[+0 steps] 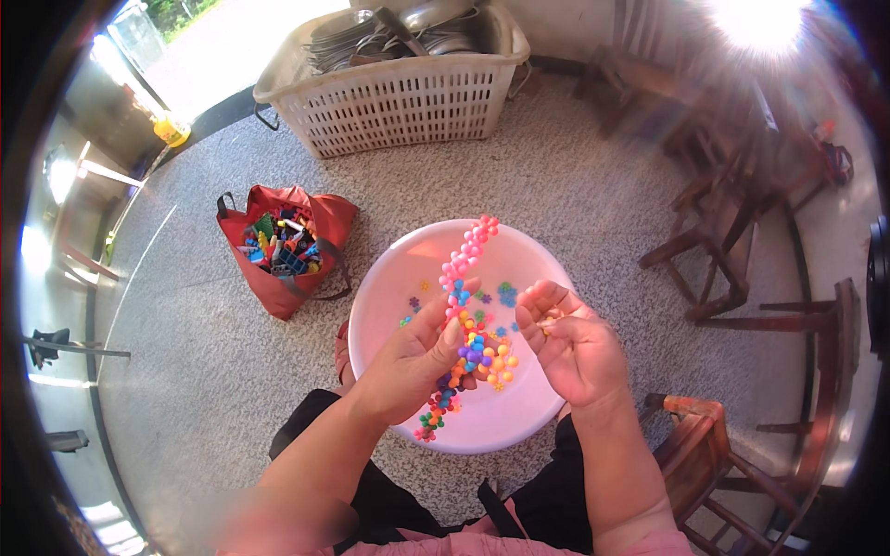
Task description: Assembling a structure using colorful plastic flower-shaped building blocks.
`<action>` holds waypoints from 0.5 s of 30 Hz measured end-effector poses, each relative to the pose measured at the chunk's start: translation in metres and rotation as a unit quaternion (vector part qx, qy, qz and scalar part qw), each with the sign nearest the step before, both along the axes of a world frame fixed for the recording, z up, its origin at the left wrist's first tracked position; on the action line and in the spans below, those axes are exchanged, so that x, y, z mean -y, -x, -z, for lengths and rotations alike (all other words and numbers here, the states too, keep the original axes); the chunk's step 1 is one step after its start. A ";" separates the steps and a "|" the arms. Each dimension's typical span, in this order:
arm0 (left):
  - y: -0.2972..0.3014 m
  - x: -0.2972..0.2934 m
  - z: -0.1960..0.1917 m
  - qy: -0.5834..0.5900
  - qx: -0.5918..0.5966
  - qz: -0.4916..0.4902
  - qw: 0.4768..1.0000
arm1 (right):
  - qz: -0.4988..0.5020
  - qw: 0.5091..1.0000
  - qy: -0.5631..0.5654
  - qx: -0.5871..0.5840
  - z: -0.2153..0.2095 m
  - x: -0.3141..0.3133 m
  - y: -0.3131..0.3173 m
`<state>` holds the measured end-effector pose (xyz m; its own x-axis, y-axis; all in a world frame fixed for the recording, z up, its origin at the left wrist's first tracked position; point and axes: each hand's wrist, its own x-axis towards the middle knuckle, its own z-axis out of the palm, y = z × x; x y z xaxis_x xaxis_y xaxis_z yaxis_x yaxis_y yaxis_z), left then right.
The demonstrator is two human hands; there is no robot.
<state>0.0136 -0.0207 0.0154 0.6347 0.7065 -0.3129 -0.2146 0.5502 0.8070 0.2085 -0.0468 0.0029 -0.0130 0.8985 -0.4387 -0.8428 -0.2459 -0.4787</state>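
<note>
Your left hand [408, 361] grips the bead chain [468, 315]; your right hand [570, 343] pinches a small piece. Loose grip drops beads outside the basin [389, 278].

Strong daylight is flooding the scene, coming mainly from the upper right of the frame, where a white flare is bleaching out the wooden chairs [732, 213] and spreading a hazy veil over them. More brightness is pouring in at the upper left, blowing out the ground beyond the doorway. The pink basin [408, 269] at centre is glowing evenly, with a soft shadow falling on its left inner wall. The centre is staying sharp; the bottom edge is smearing into blur. The fisheye lens is bending the white basket [399, 102] and the floor's edges, and a black rim is ringing the picture.
</note>
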 end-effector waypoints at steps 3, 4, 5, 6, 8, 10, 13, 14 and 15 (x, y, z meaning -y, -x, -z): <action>0.002 0.001 0.002 -0.057 -0.009 0.019 0.998 | -0.015 0.999 -0.025 0.033 -0.003 0.000 0.002; 0.003 0.001 0.003 -0.081 -0.010 0.033 0.996 | -0.009 0.998 -0.031 0.051 -0.007 0.000 0.003; 0.004 0.001 0.004 -0.081 -0.008 0.034 0.996 | -0.008 0.998 -0.031 0.053 -0.010 0.000 0.002; 0.005 0.001 0.006 -0.059 0.006 0.031 0.998 | -0.003 0.999 -0.011 0.035 -0.013 0.000 0.002; 0.007 -0.001 0.006 -0.038 0.021 0.028 0.999 | 0.003 1.000 0.008 0.018 -0.010 0.000 -0.001; 0.007 -0.002 -0.001 0.028 0.085 0.040 0.995 | -0.021 1.000 0.005 -0.013 0.004 0.001 -0.007; 0.009 -0.004 -0.015 -0.016 0.039 0.055 0.998 | -0.018 0.999 -0.042 0.011 0.006 0.001 -0.003; 0.011 -0.006 -0.016 -0.020 0.040 0.054 0.998 | -0.018 0.999 -0.045 0.012 0.004 0.001 0.000; 0.013 -0.007 -0.015 -0.005 0.027 0.075 0.997 | -0.008 0.998 -0.026 0.059 0.003 0.001 0.004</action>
